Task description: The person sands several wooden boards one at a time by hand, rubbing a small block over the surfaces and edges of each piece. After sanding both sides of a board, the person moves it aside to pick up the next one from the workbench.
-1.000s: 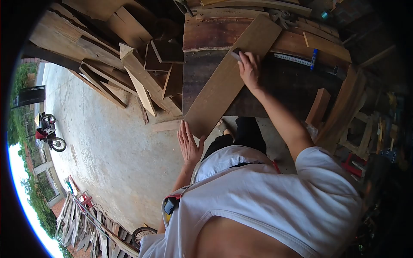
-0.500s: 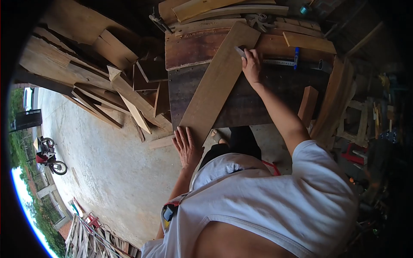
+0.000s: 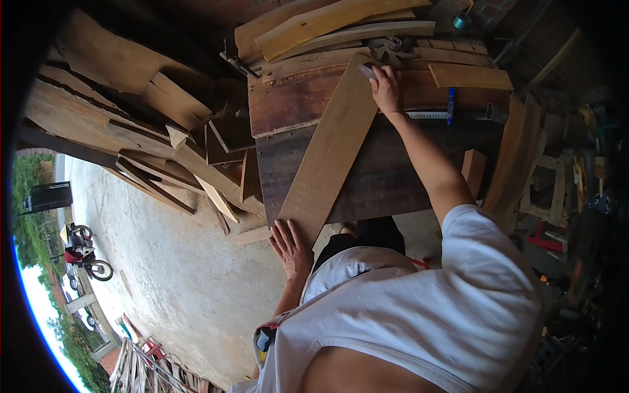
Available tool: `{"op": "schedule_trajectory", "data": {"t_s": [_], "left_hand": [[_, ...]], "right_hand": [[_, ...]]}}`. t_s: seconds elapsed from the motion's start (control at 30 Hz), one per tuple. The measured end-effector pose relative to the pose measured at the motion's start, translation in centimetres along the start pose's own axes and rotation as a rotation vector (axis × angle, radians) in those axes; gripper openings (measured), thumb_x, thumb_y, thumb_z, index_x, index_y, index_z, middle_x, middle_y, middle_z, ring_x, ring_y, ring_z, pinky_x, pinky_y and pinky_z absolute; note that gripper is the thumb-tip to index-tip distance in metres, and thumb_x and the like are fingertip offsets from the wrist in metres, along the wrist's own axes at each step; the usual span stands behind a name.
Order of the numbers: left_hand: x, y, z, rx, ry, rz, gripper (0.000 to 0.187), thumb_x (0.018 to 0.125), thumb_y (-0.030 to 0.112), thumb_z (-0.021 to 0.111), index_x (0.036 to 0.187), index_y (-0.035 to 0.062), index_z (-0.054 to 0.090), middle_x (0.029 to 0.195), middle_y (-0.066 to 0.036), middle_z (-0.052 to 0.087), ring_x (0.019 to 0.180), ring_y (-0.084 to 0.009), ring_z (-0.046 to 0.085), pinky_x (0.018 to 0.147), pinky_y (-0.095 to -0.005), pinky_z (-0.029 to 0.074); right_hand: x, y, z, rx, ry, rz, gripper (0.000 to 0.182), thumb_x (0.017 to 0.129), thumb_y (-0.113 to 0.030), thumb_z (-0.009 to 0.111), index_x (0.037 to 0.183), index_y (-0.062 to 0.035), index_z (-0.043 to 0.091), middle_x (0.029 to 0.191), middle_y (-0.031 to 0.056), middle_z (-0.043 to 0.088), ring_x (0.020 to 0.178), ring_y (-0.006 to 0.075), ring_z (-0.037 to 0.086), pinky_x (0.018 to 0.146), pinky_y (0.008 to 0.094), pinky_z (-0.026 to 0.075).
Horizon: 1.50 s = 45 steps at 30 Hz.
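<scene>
A long flat wooden board lies slantwise across a dark workbench, its near end sticking out past the front edge. My left hand rests on that near end with fingers stretched out along the left side. Close to the far end, my right hand pinches a small greyish flat piece against the board's surface. Its kind I cannot tell.
A blue marker and a pipe-like tube lie right of the board. Planks are stacked at the back of the bench. Wood offcuts lean at the left, above a concrete floor. A motorbike stands farther off.
My right hand has slid the greyish piece closer to the board's far end. My left hand stays on the near end. The whole view has shifted slightly.
</scene>
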<state>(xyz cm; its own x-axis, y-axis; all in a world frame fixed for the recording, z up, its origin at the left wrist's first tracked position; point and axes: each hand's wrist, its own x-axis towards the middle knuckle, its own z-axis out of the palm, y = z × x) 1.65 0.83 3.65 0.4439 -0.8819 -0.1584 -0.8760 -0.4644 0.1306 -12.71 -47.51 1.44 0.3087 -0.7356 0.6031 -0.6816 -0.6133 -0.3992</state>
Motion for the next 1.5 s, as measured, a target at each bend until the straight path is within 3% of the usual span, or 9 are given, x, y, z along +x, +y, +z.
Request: {"op": "schedule_trajectory", "data": {"t_s": [0.33, 0.5, 0.63, 0.83, 1.03, 1.1, 1.27, 1.37, 1.5], "left_hand": [[-0.1, 0.1, 1.1, 0.059, -0.025, -0.003, 0.08, 0.088, 0.003, 0.052, 0.16, -0.003, 0.017, 0.166, -0.032, 0.008, 0.153, -0.0533, 0.006, 0.121, -0.0676, 0.004], [-1.2, -0.3, -0.8, -0.12, 0.053, 0.087, 0.085, 0.082, -0.012, 0.046, 0.162, 0.0047, 0.022, 0.168, -0.026, 0.011, 0.155, -0.0503, 0.006, 0.121, -0.0677, 0.006], [-1.0, -2.8, -7.6, -0.843, -0.14, 0.103, 0.075, 0.084, -0.014, 0.045, 0.156, 0.0049, 0.038, 0.152, -0.018, 0.051, 0.145, -0.0345, 0.043, 0.12, -0.0412, 0.032], [-1.0, -9.8, -7.5, -1.299, -0.468, 0.027, 0.058, 0.092, 0.006, 0.065, 0.147, -0.0001, 0.048, 0.139, -0.009, 0.06, 0.124, -0.0164, 0.055, 0.105, -0.0309, 0.044], [1.5, -10.9, -2.7, -1.412, -0.178, -0.349, 0.024, 0.093, 0.024, 0.078, 0.102, 0.0024, 0.075, 0.088, 0.003, 0.072, 0.082, -0.0057, 0.062, 0.08, -0.0233, 0.048], [1.1, -11.2, -0.2, -1.375, 0.279, -0.503, 0.026, 0.093, 0.027, 0.078, 0.103, 0.0035, 0.074, 0.084, 0.003, 0.069, 0.079, -0.0092, 0.061, 0.079, -0.0241, 0.048], [-3.0, -8.5, 1.9, -1.538, 0.287, -0.93, 0.085, 0.092, 0.039, 0.077, 0.155, 0.0093, 0.029, 0.13, -0.007, 0.056, 0.117, -0.0205, 0.057, 0.095, -0.047, 0.049], [-4.0, -6.5, 1.8, -1.772, -0.05, -0.926, 0.062, 0.096, 0.037, 0.073, 0.144, 0.0082, 0.047, 0.13, -0.007, 0.059, 0.126, -0.0239, 0.055, 0.103, -0.048, 0.047], [-4.3, -6.3, 4.4, -1.958, 0.04, -0.873, 0.048, 0.1, 0.033, 0.069, 0.137, 0.0067, 0.053, 0.129, -0.008, 0.06, 0.121, -0.0226, 0.057, 0.101, -0.0438, 0.049]], "right_hand": [[-20.3, -18.6, -7.1, 0.479, -0.437, -0.287, 0.038, 0.086, -0.005, 0.072, 0.123, -0.0046, 0.065, 0.114, 0.0081, 0.059, 0.105, 0.03, 0.056, 0.096, 0.0414, 0.049], [-18.5, -19.5, -11.9, 0.565, -0.443, -0.175, 0.039, 0.087, -0.004, 0.07, 0.126, -0.0048, 0.063, 0.115, 0.009, 0.059, 0.106, 0.0305, 0.056, 0.096, 0.0413, 0.048], [-13.3, -16.7, -13.6, 0.412, -0.123, -0.009, 0.043, 0.09, -0.002, 0.067, 0.133, -0.0051, 0.06, 0.117, 0.0125, 0.058, 0.108, 0.0333, 0.056, 0.093, 0.0433, 0.047], [-11.0, -15.9, -11.8, 0.358, 0.005, 0.023, 0.04, 0.092, -0.003, 0.066, 0.132, -0.0059, 0.06, 0.118, 0.0134, 0.058, 0.107, 0.0357, 0.057, 0.091, 0.045, 0.047], [-11.2, -13.9, -5.0, 0.425, -0.267, -0.21, 0.041, 0.086, -0.003, 0.069, 0.126, -0.0039, 0.062, 0.113, 0.0124, 0.057, 0.107, 0.0343, 0.054, 0.095, 0.0456, 0.045], [-9.4, -12.2, -2.5, 0.321, -0.175, -0.184, 0.037, 0.086, -0.003, 0.068, 0.123, -0.0042, 0.062, 0.112, 0.0122, 0.058, 0.105, 0.0351, 0.054, 0.093, 0.0463, 0.045], [-11.2, -15.9, -1.6, 0.223, -0.088, -0.018, 0.035, 0.088, -0.004, 0.066, 0.122, -0.0036, 0.06, 0.109, 0.0131, 0.056, 0.101, 0.0363, 0.053, 0.089, 0.0466, 0.045], [-20.8, -23.1, -4.3, 0.502, -0.448, -0.285, 0.043, 0.083, -0.007, 0.073, 0.125, -0.0043, 0.065, 0.113, 0.0096, 0.059, 0.104, 0.029, 0.057, 0.094, 0.0424, 0.048], [-22.8, -24.8, -5.7, 0.639, -0.63, -0.726, 0.04, 0.086, -0.013, 0.069, 0.125, -0.0051, 0.067, 0.111, 0.0061, 0.061, 0.105, 0.0233, 0.058, 0.096, 0.0373, 0.05]]}}
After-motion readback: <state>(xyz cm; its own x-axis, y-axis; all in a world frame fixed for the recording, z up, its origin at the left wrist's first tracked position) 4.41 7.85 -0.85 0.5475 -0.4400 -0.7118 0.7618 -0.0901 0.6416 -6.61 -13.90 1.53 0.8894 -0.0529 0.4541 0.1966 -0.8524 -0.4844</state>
